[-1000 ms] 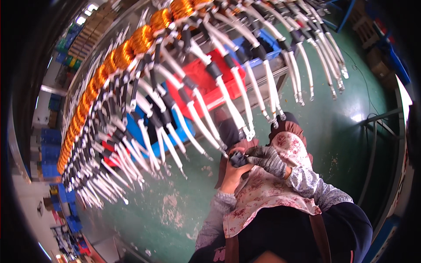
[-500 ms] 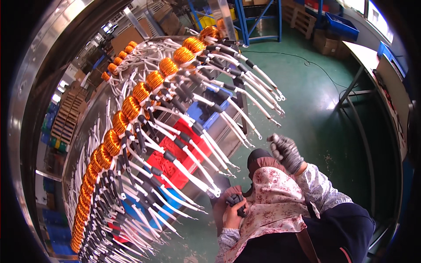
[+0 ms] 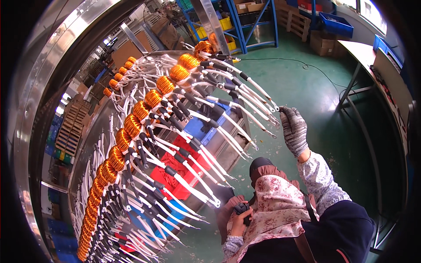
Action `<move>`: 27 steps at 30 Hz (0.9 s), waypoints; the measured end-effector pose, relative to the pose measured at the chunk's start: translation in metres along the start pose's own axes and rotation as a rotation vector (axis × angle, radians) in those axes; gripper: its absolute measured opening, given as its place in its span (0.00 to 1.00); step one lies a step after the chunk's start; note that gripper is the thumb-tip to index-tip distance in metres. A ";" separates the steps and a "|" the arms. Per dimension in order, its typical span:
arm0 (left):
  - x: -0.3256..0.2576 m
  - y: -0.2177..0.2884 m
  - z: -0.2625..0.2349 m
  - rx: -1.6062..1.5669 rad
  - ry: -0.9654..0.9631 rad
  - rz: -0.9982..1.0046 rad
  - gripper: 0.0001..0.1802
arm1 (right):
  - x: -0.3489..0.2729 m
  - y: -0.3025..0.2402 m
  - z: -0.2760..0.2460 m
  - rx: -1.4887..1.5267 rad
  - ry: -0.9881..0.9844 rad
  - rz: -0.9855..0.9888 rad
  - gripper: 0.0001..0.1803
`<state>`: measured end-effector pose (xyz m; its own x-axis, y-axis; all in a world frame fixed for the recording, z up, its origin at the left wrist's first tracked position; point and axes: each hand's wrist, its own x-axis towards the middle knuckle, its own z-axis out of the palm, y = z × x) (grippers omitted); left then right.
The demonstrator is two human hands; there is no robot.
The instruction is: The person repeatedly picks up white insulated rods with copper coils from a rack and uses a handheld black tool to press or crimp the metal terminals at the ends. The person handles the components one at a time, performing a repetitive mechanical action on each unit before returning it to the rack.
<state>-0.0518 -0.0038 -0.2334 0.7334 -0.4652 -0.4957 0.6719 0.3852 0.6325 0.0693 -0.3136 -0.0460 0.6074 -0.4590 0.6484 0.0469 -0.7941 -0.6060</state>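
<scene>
My right hand (image 3: 294, 130), in a grey striped glove, is raised with its fingertips pinched together at the ring terminal (image 3: 276, 108) of a white wire lead (image 3: 258, 90). Whether the fingers grip the terminal or a small dark piece beside it, I cannot tell. Close to my body, my left hand (image 3: 239, 222) is closed around several small black pieces (image 3: 241, 208). Orange copper-wound coils (image 3: 153, 97) stand in a long curved row, their white leads with black sleeves hanging over the edge towards me.
Below the leads are a red bin (image 3: 176, 168) and a blue bin (image 3: 206, 125). A second row of coils (image 3: 118, 77) lies farther back. A metal frame post (image 3: 210, 22) rises at the far end. At the right stands a worktable (image 3: 357, 50); a blue rack (image 3: 254, 26) is beyond.
My right hand has risen from near my chest to the lead ends, its fingers reaching up to a terminal. My left hand stays closed around the black pieces. The view has shifted slightly.
</scene>
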 end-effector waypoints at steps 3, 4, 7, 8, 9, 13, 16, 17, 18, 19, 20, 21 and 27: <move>0.000 0.002 0.003 0.008 0.001 0.006 0.21 | 0.002 -0.009 0.000 0.027 -0.015 -0.018 0.10; -0.001 0.000 0.002 -0.002 0.009 0.003 0.21 | 0.004 -0.011 0.001 -0.002 -0.009 0.003 0.10; -0.003 0.002 0.004 -0.015 0.042 0.009 0.21 | 0.016 -0.013 0.006 -0.073 0.021 0.026 0.10; -0.004 0.003 0.006 -0.016 0.052 0.010 0.21 | 0.025 -0.010 0.009 -0.090 0.040 0.013 0.10; -0.004 0.003 0.007 -0.017 0.050 0.011 0.21 | 0.034 -0.006 0.013 -0.109 0.061 0.000 0.10; -0.005 0.004 0.011 0.010 0.052 0.028 0.21 | 0.059 0.029 0.036 -0.260 -0.047 -0.052 0.10; -0.003 0.001 0.009 0.021 0.051 0.026 0.21 | 0.060 0.056 0.043 0.174 -0.220 0.250 0.13; -0.001 0.000 0.008 0.021 0.042 0.014 0.21 | 0.062 0.065 0.044 0.397 -0.276 0.421 0.14; -0.001 -0.001 0.006 0.023 0.052 0.014 0.21 | 0.071 0.052 0.024 1.028 -0.512 0.844 0.17; -0.002 0.000 0.005 0.025 0.061 0.014 0.21 | 0.071 0.050 0.025 1.029 -0.519 0.823 0.17; -0.001 0.000 0.005 0.034 0.058 0.007 0.21 | 0.070 0.050 0.020 1.026 -0.511 0.801 0.16; -0.001 -0.001 0.005 0.038 0.057 0.002 0.21 | 0.069 0.049 0.015 1.024 -0.502 0.780 0.16; -0.001 -0.003 0.006 0.031 0.078 -0.007 0.21 | 0.060 0.039 0.019 0.647 -0.388 0.567 0.14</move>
<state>-0.0549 -0.0098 -0.2313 0.7352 -0.4037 -0.5445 0.6745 0.3564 0.6465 0.1226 -0.3648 -0.0398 0.8906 -0.4520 0.0503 0.0241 -0.0636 -0.9977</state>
